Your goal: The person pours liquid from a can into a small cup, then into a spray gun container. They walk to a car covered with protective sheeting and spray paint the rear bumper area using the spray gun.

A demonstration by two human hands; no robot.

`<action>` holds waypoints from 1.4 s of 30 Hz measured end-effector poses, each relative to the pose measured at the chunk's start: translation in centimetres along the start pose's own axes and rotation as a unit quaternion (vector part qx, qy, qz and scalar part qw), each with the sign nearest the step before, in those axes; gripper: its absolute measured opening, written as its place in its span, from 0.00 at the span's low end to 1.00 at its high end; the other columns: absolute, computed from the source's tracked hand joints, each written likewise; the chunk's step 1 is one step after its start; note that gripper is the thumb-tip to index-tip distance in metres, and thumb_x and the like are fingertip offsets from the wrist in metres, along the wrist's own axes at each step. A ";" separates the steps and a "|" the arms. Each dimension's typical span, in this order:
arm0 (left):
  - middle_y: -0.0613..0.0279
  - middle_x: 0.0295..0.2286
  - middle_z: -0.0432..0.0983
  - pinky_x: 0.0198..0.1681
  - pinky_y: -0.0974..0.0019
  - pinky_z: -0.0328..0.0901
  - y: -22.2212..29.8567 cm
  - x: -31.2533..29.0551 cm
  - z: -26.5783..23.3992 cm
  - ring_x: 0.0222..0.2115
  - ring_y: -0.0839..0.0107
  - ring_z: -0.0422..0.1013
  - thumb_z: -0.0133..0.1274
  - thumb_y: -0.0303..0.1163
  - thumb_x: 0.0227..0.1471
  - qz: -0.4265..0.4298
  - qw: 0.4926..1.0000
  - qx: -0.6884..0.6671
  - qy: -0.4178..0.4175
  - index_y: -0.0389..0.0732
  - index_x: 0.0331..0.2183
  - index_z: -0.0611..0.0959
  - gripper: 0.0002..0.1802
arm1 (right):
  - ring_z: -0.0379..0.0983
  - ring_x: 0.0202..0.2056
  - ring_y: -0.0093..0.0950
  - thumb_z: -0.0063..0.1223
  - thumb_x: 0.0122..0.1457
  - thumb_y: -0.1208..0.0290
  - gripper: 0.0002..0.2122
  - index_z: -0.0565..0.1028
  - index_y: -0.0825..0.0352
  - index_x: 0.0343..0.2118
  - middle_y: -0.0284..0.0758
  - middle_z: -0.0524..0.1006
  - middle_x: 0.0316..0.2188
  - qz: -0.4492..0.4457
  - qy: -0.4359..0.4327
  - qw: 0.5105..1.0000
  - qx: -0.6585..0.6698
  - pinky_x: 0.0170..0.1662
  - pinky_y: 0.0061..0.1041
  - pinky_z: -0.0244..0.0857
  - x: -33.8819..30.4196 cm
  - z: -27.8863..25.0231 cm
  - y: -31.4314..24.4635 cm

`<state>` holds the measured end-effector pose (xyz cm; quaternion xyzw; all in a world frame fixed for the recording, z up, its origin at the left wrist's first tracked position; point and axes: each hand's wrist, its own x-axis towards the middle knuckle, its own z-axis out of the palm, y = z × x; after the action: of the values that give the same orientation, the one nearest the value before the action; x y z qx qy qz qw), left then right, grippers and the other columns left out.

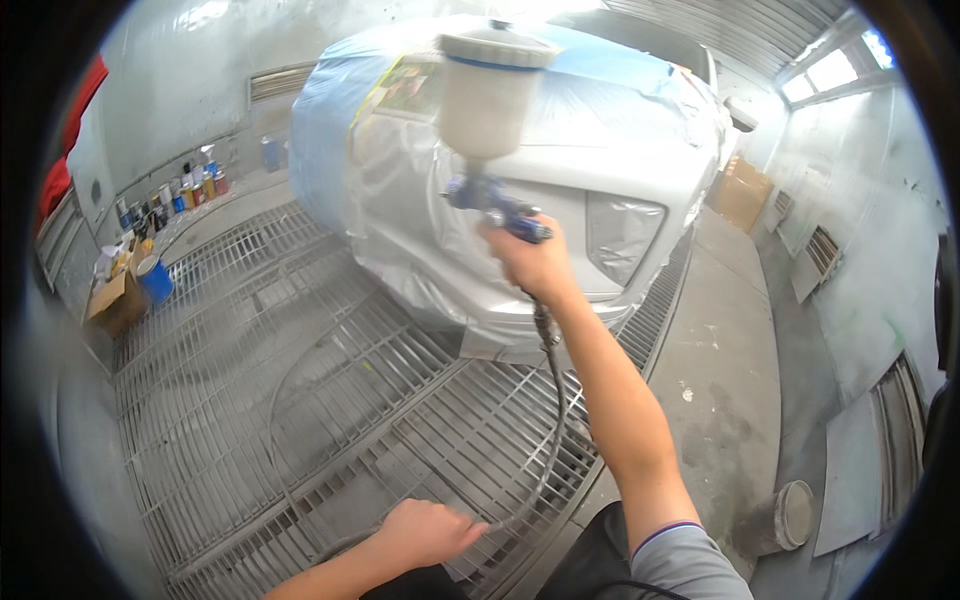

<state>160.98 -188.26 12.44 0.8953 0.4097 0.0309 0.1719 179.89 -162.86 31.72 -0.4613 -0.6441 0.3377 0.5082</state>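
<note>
My right hand (532, 262) is wrapped round the handle of a blue spray gun (490, 195), arm stretched out ahead of me. A large whitish paint cup (490, 100) with a lid sits upright on top of the gun. Just beyond stands a car (530, 165), its silver-white panels bare in places and the rest masked. From the gun's handle a dark air hose (556, 430) hangs down and curves to my left hand (430, 532), which is closed around it low in front of me. The gun hides part of the car's body.
Blue masking film (325, 140) wraps parts of the car. A slatted metal grating (330, 400) forms the floor. Along the left wall stand several bottles and cans (180, 198), a cardboard box (117, 300) and a blue bucket (155, 280). A grey bucket (793, 515) sits at lower right.
</note>
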 end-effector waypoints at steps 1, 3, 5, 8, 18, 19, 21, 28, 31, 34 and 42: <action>0.59 0.21 0.82 0.23 0.51 0.73 0.4 0.0 -1.4 0.22 0.53 0.80 0.47 0.56 0.69 0.016 1.000 0.001 0.000 0.47 0.22 0.85 0.31 | 0.68 0.16 0.18 0.70 0.59 0.63 0.13 0.78 0.66 0.28 0.28 0.74 0.19 0.006 0.022 1.000 0.016 0.19 0.23 0.60 -0.3 -2.4 -0.7; 0.60 0.21 0.83 0.23 0.50 0.73 1.4 0.1 -3.0 0.23 0.53 0.80 0.48 0.56 0.69 0.039 0.999 -0.023 -0.007 0.47 0.22 0.85 0.30 | 0.67 0.14 0.17 0.70 0.61 0.64 0.12 0.78 0.65 0.29 0.28 0.75 0.19 0.037 0.088 0.995 -0.006 0.16 0.22 0.59 -0.3 -7.8 0.1; 0.59 0.25 0.85 0.29 0.50 0.75 3.0 0.9 -4.5 0.26 0.51 0.81 0.51 0.55 0.68 0.054 0.996 -0.040 -0.054 0.46 0.27 0.88 0.27 | 0.68 0.14 0.16 0.69 0.63 0.64 0.11 0.79 0.63 0.29 0.28 0.76 0.19 0.043 0.133 0.990 0.014 0.15 0.21 0.59 -1.7 -14.2 0.7; 0.50 0.24 0.83 0.30 0.47 0.74 6.9 1.9 -9.0 0.27 0.48 0.81 0.53 0.49 0.66 0.081 0.986 -0.140 -0.035 0.41 0.25 0.87 0.24 | 0.66 0.13 0.16 0.70 0.62 0.66 0.11 0.79 0.64 0.29 0.27 0.75 0.18 0.040 0.229 0.973 -0.006 0.15 0.21 0.57 -3.3 -23.1 1.1; 0.54 0.20 0.82 0.26 0.46 0.74 6.8 2.4 -8.4 0.22 0.50 0.80 0.52 0.54 0.65 0.145 0.985 -0.075 0.052 0.45 0.21 0.85 0.28 | 0.66 0.15 0.17 0.68 0.62 0.62 0.14 0.80 0.69 0.30 0.28 0.75 0.19 -0.028 0.427 0.869 -0.250 0.17 0.25 0.59 -3.2 -32.0 -4.4; 0.54 0.20 0.82 0.26 0.46 0.74 6.5 1.9 -8.7 0.22 0.50 0.80 0.52 0.54 0.65 0.138 0.986 -0.088 0.039 0.45 0.21 0.85 0.28 | 0.66 0.16 0.17 0.68 0.62 0.63 0.12 0.82 0.69 0.33 0.27 0.74 0.18 0.007 0.409 0.888 -0.212 0.18 0.25 0.59 -2.7 -28.2 -6.0; 0.55 0.21 0.82 0.26 0.46 0.74 6.3 1.2 -9.8 0.23 0.49 0.80 0.53 0.53 0.65 0.138 0.983 -0.116 0.021 0.44 0.21 0.85 0.28 | 0.67 0.17 0.17 0.69 0.61 0.64 0.11 0.83 0.68 0.35 0.27 0.74 0.18 0.007 0.332 0.926 -0.179 0.19 0.25 0.60 -1.6 -22.9 -6.8; 0.52 0.21 0.82 0.25 0.48 0.73 6.5 -2.3 -10.6 0.23 0.49 0.80 0.52 0.51 0.66 0.088 0.984 -0.141 0.067 0.44 0.21 0.85 0.27 | 0.69 0.17 0.18 0.71 0.60 0.61 0.14 0.83 0.67 0.38 0.29 0.77 0.22 -0.019 0.046 0.987 -0.151 0.18 0.24 0.62 4.9 -2.3 -7.7; 0.52 0.21 0.81 0.23 0.50 0.72 6.7 -1.9 -8.7 0.22 0.51 0.79 0.52 0.49 0.66 0.068 0.984 -0.135 0.091 0.43 0.22 0.83 0.26 | 0.72 0.17 0.22 0.70 0.59 0.63 0.13 0.84 0.69 0.37 0.34 0.81 0.22 0.002 -0.043 0.997 -0.063 0.21 0.28 0.68 5.8 2.1 -10.1; 0.52 0.20 0.79 0.23 0.51 0.71 8.8 -1.0 -10.8 0.21 0.51 0.77 0.54 0.47 0.66 0.104 0.984 -0.097 0.109 0.42 0.22 0.82 0.24 | 0.70 0.15 0.21 0.70 0.59 0.64 0.13 0.81 0.71 0.33 0.34 0.80 0.22 0.031 -0.135 0.990 0.011 0.18 0.27 0.66 6.6 1.6 -11.7; 0.51 0.21 0.80 0.26 0.48 0.72 18.2 4.4 -17.2 0.24 0.51 0.79 0.56 0.45 0.64 0.017 0.981 -0.194 0.015 0.41 0.22 0.84 0.22 | 0.66 0.14 0.18 0.70 0.60 0.64 0.12 0.80 0.68 0.32 0.30 0.77 0.20 0.141 -0.096 0.985 -0.005 0.16 0.23 0.59 7.6 -17.2 -12.7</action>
<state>173.71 -191.15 34.25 0.8512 0.3829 0.1262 0.3359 192.86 -160.68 50.20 -0.5151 -0.6202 0.4459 0.3889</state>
